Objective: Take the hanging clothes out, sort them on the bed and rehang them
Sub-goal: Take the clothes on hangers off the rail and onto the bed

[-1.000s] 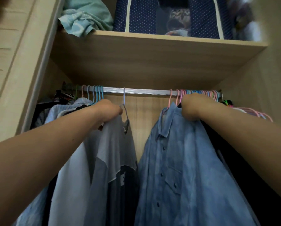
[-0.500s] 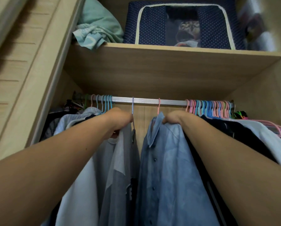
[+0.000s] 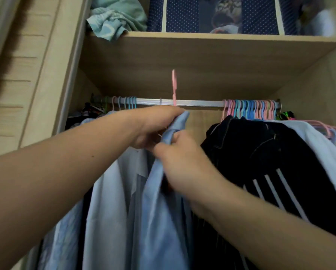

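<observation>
Here, left hand (image 3: 153, 125) and right hand (image 3: 179, 154) both grip blue shirt (image 3: 159, 201); no writing legible.

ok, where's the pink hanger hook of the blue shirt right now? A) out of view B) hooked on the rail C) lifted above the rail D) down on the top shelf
C: the pink hanger hook sticks up above the rail, clear of it, while the left hand and right hand grip the blue shirt at its collar.
</observation>
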`<action>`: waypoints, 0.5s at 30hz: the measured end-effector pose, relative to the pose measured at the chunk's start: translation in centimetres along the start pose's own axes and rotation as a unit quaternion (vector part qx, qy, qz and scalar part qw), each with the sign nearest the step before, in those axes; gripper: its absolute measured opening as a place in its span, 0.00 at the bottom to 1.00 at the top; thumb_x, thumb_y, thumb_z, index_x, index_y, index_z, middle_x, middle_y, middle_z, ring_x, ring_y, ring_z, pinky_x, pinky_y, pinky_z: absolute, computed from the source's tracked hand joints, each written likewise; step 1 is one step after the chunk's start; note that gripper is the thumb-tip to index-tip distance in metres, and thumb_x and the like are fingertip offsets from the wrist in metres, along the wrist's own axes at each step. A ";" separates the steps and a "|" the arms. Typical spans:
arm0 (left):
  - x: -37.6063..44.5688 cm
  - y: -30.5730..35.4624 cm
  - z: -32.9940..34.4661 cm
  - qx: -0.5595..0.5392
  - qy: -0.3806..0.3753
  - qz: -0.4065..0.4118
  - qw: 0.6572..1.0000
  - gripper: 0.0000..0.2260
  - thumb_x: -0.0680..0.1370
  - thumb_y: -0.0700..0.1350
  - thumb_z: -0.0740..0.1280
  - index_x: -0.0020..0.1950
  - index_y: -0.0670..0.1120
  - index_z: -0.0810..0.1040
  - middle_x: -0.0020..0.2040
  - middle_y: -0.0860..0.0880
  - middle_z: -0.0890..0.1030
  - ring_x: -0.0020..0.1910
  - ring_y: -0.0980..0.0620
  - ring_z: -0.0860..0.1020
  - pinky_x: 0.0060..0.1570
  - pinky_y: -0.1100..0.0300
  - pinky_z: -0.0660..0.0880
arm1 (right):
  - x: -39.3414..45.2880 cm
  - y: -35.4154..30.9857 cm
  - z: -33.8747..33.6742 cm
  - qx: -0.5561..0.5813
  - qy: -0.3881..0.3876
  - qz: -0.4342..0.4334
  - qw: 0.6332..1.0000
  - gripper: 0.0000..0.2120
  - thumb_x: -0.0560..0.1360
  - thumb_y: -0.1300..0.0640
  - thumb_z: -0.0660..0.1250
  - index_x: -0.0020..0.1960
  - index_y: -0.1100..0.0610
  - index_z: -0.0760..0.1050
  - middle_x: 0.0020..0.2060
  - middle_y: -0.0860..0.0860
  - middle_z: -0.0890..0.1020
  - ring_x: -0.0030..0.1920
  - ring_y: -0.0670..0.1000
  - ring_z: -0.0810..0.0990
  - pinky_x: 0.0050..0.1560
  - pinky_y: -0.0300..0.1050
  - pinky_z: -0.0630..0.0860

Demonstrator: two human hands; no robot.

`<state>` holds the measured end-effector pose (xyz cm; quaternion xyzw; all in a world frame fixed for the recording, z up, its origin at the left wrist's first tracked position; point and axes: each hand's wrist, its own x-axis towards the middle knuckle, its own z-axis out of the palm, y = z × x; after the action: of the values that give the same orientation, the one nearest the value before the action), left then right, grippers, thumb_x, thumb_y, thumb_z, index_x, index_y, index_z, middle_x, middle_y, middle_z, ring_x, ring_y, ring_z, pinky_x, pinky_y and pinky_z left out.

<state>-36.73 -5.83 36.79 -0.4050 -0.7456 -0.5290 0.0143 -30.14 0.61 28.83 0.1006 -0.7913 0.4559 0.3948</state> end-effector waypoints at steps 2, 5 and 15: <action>-0.6 -1.1 -0.5 0.023 -0.052 -0.045 0.997 0.10 0.80 0.49 0.67 0.47 0.43 0.79 0.44 0.42 0.82 0.47 0.45 0.80 0.56 0.49 0.77 | -3.9 0.3 1.6 -0.059 -0.102 0.002 0.993 0.11 0.76 0.51 0.66 0.53 0.54 0.67 0.41 0.56 0.79 0.36 0.54 0.77 0.39 0.45 0.72; -2.8 -3.1 -2.2 0.092 -0.079 -0.057 0.991 0.08 0.78 0.42 0.70 0.53 0.38 0.80 0.52 0.35 0.83 0.51 0.41 0.83 0.56 0.47 0.79 | -4.9 -1.1 0.0 -0.092 -0.330 0.008 0.940 0.08 0.81 0.52 0.64 0.49 0.56 0.72 0.39 0.54 0.82 0.27 0.49 0.77 0.30 0.43 0.73; -12.6 -0.6 -14.6 0.172 0.103 -0.090 0.976 0.18 0.77 0.57 0.71 0.56 0.44 0.85 0.57 0.43 0.85 0.57 0.43 0.83 0.56 0.52 0.77 | 13.0 -4.2 -3.4 -0.161 0.038 -0.038 0.985 0.08 0.76 0.58 0.63 0.45 0.60 0.80 0.32 0.58 0.81 0.22 0.50 0.73 0.25 0.36 0.67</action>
<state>-34.56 -25.00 37.05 -0.2707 -0.8533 -0.4312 0.1124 -34.76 3.59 41.77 0.0484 -0.8345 0.3103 0.4527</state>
